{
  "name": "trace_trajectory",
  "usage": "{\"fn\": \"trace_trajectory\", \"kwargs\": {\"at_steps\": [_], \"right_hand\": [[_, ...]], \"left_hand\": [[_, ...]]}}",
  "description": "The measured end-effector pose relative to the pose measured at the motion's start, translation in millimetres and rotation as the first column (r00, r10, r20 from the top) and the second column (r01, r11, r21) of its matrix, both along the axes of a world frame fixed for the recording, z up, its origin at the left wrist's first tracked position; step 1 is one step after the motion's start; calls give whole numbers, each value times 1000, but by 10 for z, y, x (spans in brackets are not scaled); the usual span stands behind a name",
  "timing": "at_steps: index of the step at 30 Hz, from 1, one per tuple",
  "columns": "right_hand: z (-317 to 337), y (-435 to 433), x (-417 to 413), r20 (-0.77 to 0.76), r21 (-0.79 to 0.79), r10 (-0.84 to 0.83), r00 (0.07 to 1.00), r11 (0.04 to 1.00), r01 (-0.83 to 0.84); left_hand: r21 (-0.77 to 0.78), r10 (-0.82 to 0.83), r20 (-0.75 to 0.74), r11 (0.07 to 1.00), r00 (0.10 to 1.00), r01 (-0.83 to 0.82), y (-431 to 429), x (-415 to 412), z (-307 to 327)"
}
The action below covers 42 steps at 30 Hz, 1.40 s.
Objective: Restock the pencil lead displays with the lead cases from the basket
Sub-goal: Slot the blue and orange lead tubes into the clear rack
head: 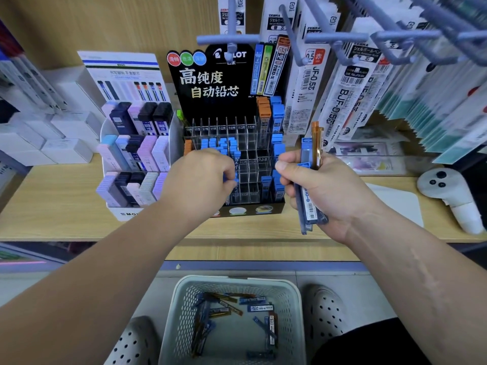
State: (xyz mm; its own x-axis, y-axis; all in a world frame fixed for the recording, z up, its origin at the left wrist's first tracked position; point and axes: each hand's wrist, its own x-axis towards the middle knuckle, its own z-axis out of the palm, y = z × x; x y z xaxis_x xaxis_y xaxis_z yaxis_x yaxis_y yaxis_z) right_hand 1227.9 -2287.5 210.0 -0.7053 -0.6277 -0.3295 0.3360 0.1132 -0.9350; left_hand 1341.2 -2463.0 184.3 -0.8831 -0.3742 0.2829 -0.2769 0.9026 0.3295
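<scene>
Seen from above, looking down over a person's two bare arms. Nearest, on the floor, a white perforated basket holds loose lead cases, some with blue labels and some orange, lying scattered flat on its bottom. A white perforated shoe sits just beside the basket on the left and another on the right. Above the basket, both arms reach forward over the front edge of a light wooden shelf. The right hand is closed round a bundle of lead cases, mostly blue with one orange case standing tallest, held roughly upright in front of the display's right side. The left hand has its fingers curled, pinching a blue-capped case at the front left of the clear compartments of a black Pilot display. Blue-capped cases fill the left and right compartments, with orange-capped ones at the far left and rear right, while several middle compartments hold none. Just left of it stands a white tiered display of pastel and dark cases. A white handheld controller lies on the shelf at far right. White boxes are stacked at far left. At the back, packaged pen refills hang from grey-blue hooks.
</scene>
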Motion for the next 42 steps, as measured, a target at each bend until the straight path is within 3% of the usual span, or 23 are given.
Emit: {"fn": "trace_trajectory", "kwargs": {"at_steps": [4,7,10,15,24,32,42], "right_hand": [[5,-2,0,4,-3,-1,1000,1000,1],[-2,-9,3,-13,8,11,1000,1000,-11],[-24,-24,15,-16,11,25,1000,1000,-25],[-44,-44,50,-18,10,34,999,999,-34],[-47,-41,65,-3,13,27,1000,1000,-27],[-67,-27,52,-8,27,40,999,999,-40],[-102,1,78,43,17,47,998,999,-48]], "left_hand": [[121,33,-71,992,997,-24,-96,63,125],[199,-25,39,980,999,16,-215,184,247],[78,-54,121,996,991,45,-284,260,219],[-91,6,112,996,994,4,-307,257,52],[-3,-71,147,997,987,72,-243,233,40],[-57,-24,125,998,992,32,-226,175,-18],[-119,-154,119,979,981,168,-329,189,3]]}}
